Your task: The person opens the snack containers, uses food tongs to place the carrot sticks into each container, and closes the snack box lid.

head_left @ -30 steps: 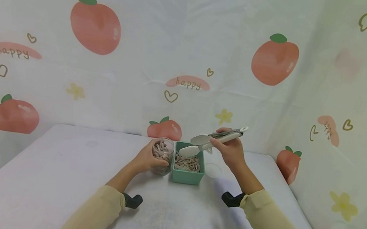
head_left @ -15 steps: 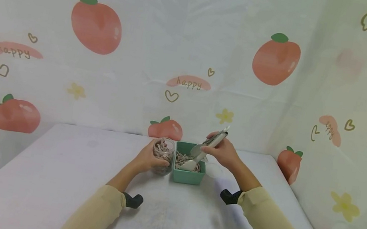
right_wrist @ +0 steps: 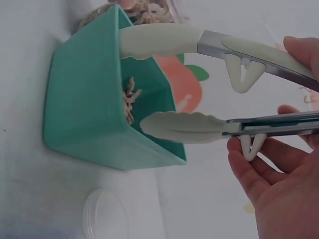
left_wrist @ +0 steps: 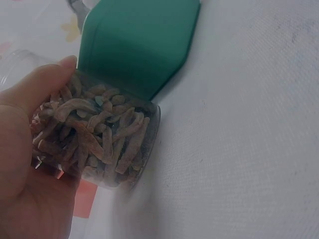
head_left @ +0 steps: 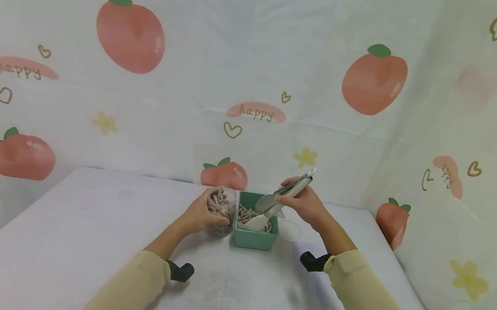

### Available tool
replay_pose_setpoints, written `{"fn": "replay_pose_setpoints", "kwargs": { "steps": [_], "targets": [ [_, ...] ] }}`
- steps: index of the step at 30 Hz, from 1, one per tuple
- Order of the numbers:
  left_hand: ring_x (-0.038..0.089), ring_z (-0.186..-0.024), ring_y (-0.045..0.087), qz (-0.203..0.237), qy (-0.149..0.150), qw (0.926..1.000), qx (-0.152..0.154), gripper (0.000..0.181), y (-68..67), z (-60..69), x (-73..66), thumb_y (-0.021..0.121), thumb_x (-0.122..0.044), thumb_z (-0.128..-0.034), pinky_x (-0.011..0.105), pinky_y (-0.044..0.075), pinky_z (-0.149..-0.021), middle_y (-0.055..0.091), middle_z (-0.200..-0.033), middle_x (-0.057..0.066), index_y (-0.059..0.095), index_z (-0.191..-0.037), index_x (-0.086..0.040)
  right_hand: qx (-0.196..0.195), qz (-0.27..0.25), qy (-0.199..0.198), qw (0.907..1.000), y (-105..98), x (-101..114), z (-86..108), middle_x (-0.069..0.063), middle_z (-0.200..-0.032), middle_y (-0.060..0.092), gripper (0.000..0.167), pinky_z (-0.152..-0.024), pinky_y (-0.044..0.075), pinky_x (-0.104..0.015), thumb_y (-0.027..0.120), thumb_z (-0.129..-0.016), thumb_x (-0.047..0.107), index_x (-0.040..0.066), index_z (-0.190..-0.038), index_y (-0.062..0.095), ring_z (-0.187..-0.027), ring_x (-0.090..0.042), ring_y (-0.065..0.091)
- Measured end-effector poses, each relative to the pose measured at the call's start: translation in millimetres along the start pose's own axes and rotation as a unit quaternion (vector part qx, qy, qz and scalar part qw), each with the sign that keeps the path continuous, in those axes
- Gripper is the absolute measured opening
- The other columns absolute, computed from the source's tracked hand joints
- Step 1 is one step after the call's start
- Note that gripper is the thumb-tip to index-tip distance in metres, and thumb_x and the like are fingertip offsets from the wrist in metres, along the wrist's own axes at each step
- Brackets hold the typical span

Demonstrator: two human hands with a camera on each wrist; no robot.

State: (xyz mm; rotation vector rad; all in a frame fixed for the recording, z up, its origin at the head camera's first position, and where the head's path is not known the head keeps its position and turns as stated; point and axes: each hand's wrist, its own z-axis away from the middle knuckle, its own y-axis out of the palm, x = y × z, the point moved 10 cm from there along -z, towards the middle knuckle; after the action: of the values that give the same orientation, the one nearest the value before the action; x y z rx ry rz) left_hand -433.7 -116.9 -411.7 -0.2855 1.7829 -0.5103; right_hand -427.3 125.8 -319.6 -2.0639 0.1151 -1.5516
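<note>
My left hand point(head_left: 200, 214) grips a clear jar point(left_wrist: 94, 132) standing upright on the table, thumb and fingers around its side. Short brownish-grey dried strips point(left_wrist: 107, 119) fill much of it. Right beside the jar is a green rectangular box point(head_left: 254, 240) with similar strips inside. Over that box my right hand point(head_left: 302, 203) holds a pair of metal tongs point(right_wrist: 261, 52) with cream-coloured tips. In the right wrist view the tongs are spread, both tips at the box's opening. Whether any strip touches the tips is hard to tell.
A clear round lid point(right_wrist: 105, 214) lies on the white table point(head_left: 223, 304) to the right of the box. Behind the table hangs a fruit-patterned sheet point(head_left: 160, 124), and another side of it rises at the right.
The tongs in my right hand have tipped down from above the green box, their tips going lower into it, then lifted very slightly. My left hand and the jar stay put.
</note>
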Motion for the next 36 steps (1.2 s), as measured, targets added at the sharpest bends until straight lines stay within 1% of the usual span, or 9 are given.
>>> {"fn": "replay_pose_setpoints", "kwargs": {
  "steps": [3,7,10,13,17,22,25,30,36],
  "targets": [
    [0.03,-0.119,0.048,0.004,0.0,1.0,0.0,0.095,0.3,0.2,0.5,0.088,-0.023,-0.071,0.049,0.039,-0.1,0.05,-0.131,0.014,0.033,-0.147,-0.008,0.003,0.001,0.009,1.0,2.2,-8.3,-2.1,-0.024,-0.124,0.056,0.047,-0.096,0.043,-0.049,0.071,-0.088,0.017,-0.001,-0.126,0.049,-0.114,-0.035,0.056],
    [0.029,-0.119,0.048,0.011,-0.002,0.9999,0.002,0.095,1.9,0.6,2.4,0.089,-0.022,-0.0708,0.049,0.039,-0.1,0.05,-0.131,0.014,0.033,-0.147,-0.008,0.028,0.025,0.012,0.9992,6.8,-12.2,-1.6,-0.025,-0.125,0.055,0.047,-0.096,0.044,-0.049,0.07,-0.089,0.017,0.0,-0.127,0.048,-0.114,-0.036,0.056],
    [0.029,-0.119,0.048,0.005,-0.004,1.0,0.001,0.095,1.7,0.7,2.7,0.088,-0.022,-0.0712,0.049,0.039,-0.1,0.05,-0.131,0.014,0.033,-0.147,-0.009,0.046,0.053,-0.011,0.9975,8.9,-8.6,-1.6,-0.026,-0.121,0.057,0.047,-0.091,0.047,-0.048,0.071,-0.088,0.015,0.0,-0.126,0.049,-0.108,-0.034,0.059],
    [0.03,-0.12,0.047,0.001,-0.004,1.0,-0.002,0.095,0.4,0.7,1.4,0.088,-0.022,-0.0713,0.049,0.039,-0.1,0.05,-0.131,0.014,0.033,-0.148,-0.009,0.049,0.095,-0.049,0.993,8.9,-1.3,-1.0,-0.023,-0.115,0.06,0.047,-0.086,0.048,-0.047,0.073,-0.086,0.015,0.001,-0.125,0.051,-0.101,-0.03,0.061],
    [0.03,-0.12,0.047,0.003,-0.003,1.0,-0.002,0.095,-0.7,0.8,0.1,0.088,-0.022,-0.0714,0.05,0.039,-0.1,0.05,-0.132,0.015,0.033,-0.148,-0.01,0.03,0.145,-0.08,0.9856,7.7,4.7,1.1,-0.016,-0.11,0.063,0.045,-0.081,0.049,-0.046,0.075,-0.085,0.018,0.004,-0.123,0.054,-0.094,-0.027,0.061],
    [0.03,-0.12,0.047,0.006,-0.006,1.0,0.003,0.095,-0.3,1.2,0.7,0.088,-0.022,-0.0717,0.049,0.039,-0.1,0.049,-0.132,0.014,0.032,-0.148,-0.01,-0.007,0.173,-0.084,0.9812,6.0,2.9,3.7,-0.012,-0.11,0.065,0.044,-0.077,0.049,-0.045,0.077,-0.084,0.019,0.007,-0.121,0.057,-0.09,-0.025,0.061],
    [0.03,-0.121,0.047,0.004,-0.003,1.0,0.003,0.096,-0.7,1.2,-0.5,0.088,-0.022,-0.0718,0.05,0.039,-0.1,0.049,-0.133,0.014,0.032,-0.148,-0.01,-0.023,0.177,-0.082,0.9804,5.9,0.2,3.7,-0.012,-0.105,0.066,0.043,-0.077,0.05,-0.045,0.077,-0.084,0.019,0.008,-0.12,0.057,-0.089,-0.024,0.063],
    [0.03,-0.12,0.047,0.0,-0.003,1.0,0.001,0.095,-1.2,1.1,-2.6,0.088,-0.022,-0.0719,0.05,0.04,-0.099,0.049,-0.132,0.015,0.032,-0.148,-0.009,-0.042,0.178,-0.076,0.9801,5.6,-2.9,2.6,-0.016,-0.102,0.068,0.041,-0.077,0.05,-0.048,0.077,-0.084,0.019,0.007,-0.118,0.058,-0.089,-0.026,0.064],
    [0.03,-0.12,0.047,-0.004,-0.003,1.0,0.0,0.095,-0.4,0.7,-1.3,0.088,-0.022,-0.0721,0.05,0.039,-0.099,0.049,-0.132,0.015,0.032,-0.148,-0.009,-0.053,0.177,-0.059,0.981,9.4,-7.4,2.5,-0.01,-0.099,0.069,0.04,-0.073,0.052,-0.043,0.076,-0.085,0.02,0.007,-0.118,0.058,-0.088,-0.025,0.066]
  ]
}}
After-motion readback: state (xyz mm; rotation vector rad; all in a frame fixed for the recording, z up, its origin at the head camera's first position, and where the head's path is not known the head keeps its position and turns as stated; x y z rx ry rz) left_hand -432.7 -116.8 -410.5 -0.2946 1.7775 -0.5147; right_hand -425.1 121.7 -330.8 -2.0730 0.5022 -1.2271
